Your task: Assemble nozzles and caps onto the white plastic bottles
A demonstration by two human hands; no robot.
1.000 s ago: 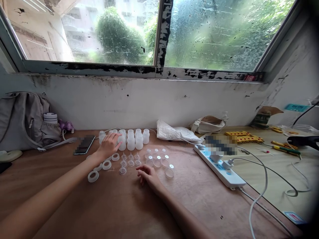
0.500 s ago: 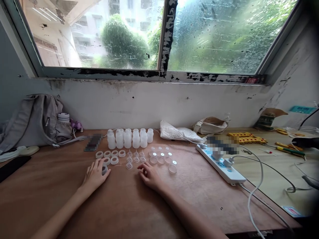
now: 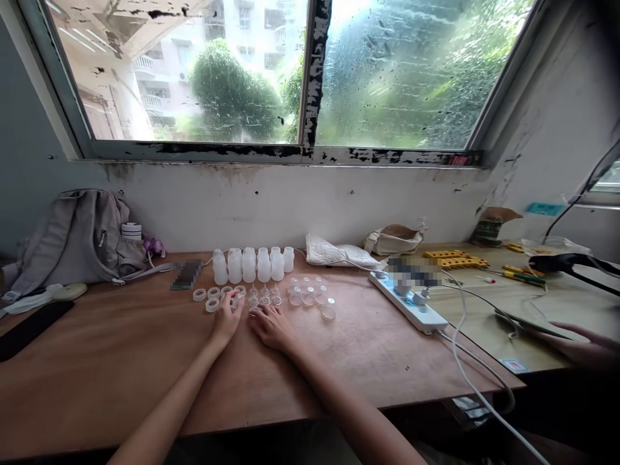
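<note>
A row of small white plastic bottles [image 3: 252, 263] stands at the back of the wooden table [image 3: 121, 361]. In front of it lie white rings [image 3: 206, 297], small clear valve pieces [image 3: 265, 298] and clear round caps [image 3: 310, 294]. My left hand [image 3: 227, 321] rests on the table with its fingertips closed on a white ring [image 3: 236, 300] at the right end of the rings. Just right of it, my right hand [image 3: 270, 325] lies flat and open, holding nothing, its fingertips close to the valve pieces.
A grey backpack [image 3: 72, 236] leans at the back left, with a dark phone [image 3: 29, 326] near the left edge. A white power strip [image 3: 409, 302] with trailing cables, a white bag [image 3: 339, 255] and yellow tools [image 3: 455, 259] lie to the right. Another person's hand [image 3: 581, 349] is at the far right.
My left hand went from the bottles down to a ring near the front, then slid right with it to the ring row. The right hand stayed in place. The camera pulled back.
</note>
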